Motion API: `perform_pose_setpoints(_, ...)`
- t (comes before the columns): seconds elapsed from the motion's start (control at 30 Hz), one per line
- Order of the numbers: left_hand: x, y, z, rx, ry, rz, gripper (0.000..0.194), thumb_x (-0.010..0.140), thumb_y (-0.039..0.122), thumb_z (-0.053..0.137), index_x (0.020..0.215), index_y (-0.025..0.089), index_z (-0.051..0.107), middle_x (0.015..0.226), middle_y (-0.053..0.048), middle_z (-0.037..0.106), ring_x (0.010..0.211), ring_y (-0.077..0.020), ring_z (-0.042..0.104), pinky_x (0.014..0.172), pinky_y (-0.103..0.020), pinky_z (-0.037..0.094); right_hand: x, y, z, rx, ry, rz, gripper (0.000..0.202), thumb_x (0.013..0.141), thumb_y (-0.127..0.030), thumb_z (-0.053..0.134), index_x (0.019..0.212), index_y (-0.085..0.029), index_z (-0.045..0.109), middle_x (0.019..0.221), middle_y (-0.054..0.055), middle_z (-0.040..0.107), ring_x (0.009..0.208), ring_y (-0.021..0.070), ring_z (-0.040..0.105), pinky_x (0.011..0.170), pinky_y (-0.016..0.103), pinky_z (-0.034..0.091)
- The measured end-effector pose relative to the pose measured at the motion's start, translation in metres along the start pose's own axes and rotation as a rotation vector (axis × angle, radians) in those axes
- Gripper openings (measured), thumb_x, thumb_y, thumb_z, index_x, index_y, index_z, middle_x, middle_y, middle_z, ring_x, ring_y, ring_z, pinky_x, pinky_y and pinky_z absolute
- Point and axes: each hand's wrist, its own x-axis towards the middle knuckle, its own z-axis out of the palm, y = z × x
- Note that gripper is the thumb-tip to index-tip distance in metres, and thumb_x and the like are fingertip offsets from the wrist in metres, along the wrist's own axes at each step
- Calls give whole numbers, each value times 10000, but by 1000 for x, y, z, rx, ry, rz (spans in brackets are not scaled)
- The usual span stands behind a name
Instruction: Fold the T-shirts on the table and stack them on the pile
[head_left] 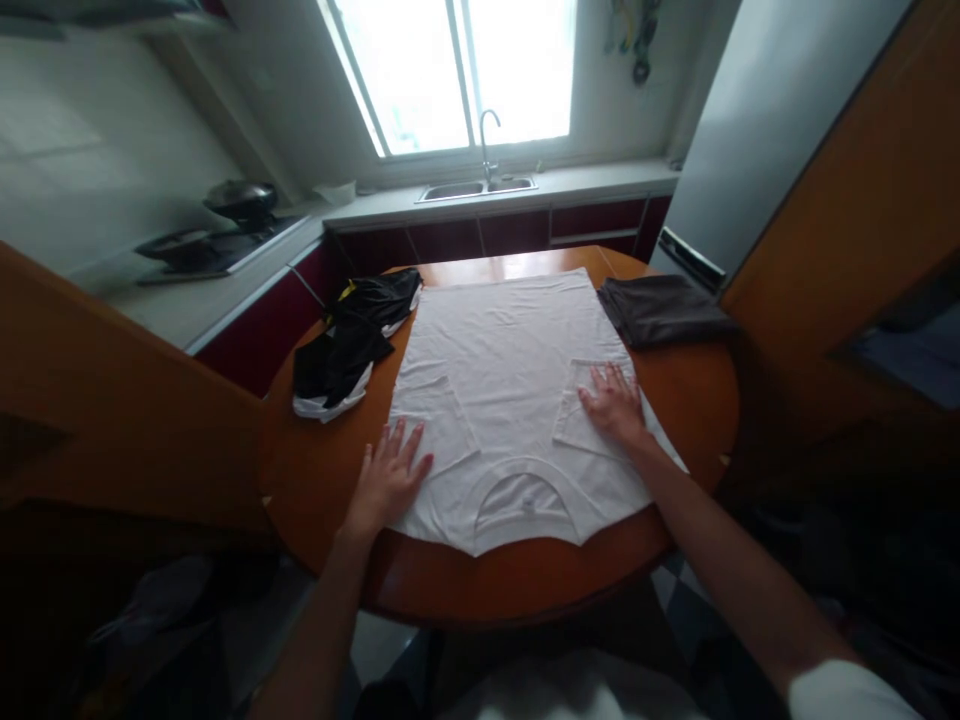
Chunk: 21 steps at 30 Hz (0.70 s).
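A white T-shirt (pixel 517 370) lies spread flat on the round wooden table (pixel 487 590), its neckline toward me and its hem at the far side. Both sleeves are folded inward over the body. My left hand (pixel 388 475) rests with fingers spread on the shirt's left edge, beside the folded left sleeve. On the folded right sleeve lies my right hand (pixel 613 402), palm down with its fingers stretched out. Neither hand grips the cloth.
A black and white garment (pixel 349 345) lies crumpled at the table's left. Folded dark grey cloth (pixel 664 308) sits at the right. Behind are a counter with a sink (pixel 476 190), a stove with a pan (pixel 176 245) and a fridge (pixel 750 130).
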Motion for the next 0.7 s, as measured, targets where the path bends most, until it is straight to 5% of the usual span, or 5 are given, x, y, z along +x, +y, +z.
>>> perform_pose_setpoints(0.27,6,-4,-10,-32,-38,-16,663,1015,560,330,1594,237,304,1671,-128,191,1534,-402,136,1153,-708,216,0,-4,-6,6,-42,6,621,1011,-468,403,1518,-110,431,1625,214,297,1520,296,228,1218,512,101)
perform_pose_setpoints(0.43,25,26,-27,-139,92,68,652,1026,534,345,1589,206,314,1656,-134,254,1532,-356,196,1189,-618,242,0,-5,-8,2,-60,6,622,1018,-469,391,1523,-108,420,1630,212,284,1523,296,216,1220,513,91)
perform_pose_setpoints(0.57,37,56,-14,-171,92,166,581,1042,480,347,1570,238,360,1651,-115,276,1533,-321,215,1200,-581,242,0,-5,-8,8,-50,5,622,1014,-474,398,1518,-111,429,1624,213,299,1519,304,226,1218,512,102)
perform_pose_setpoints(0.7,36,65,3,-111,44,219,545,1039,471,375,1548,278,407,1658,-104,257,1536,-313,210,1212,-583,197,1,-5,-6,14,-39,5,615,1011,-471,404,1515,-120,436,1623,207,305,1513,296,244,1215,512,120)
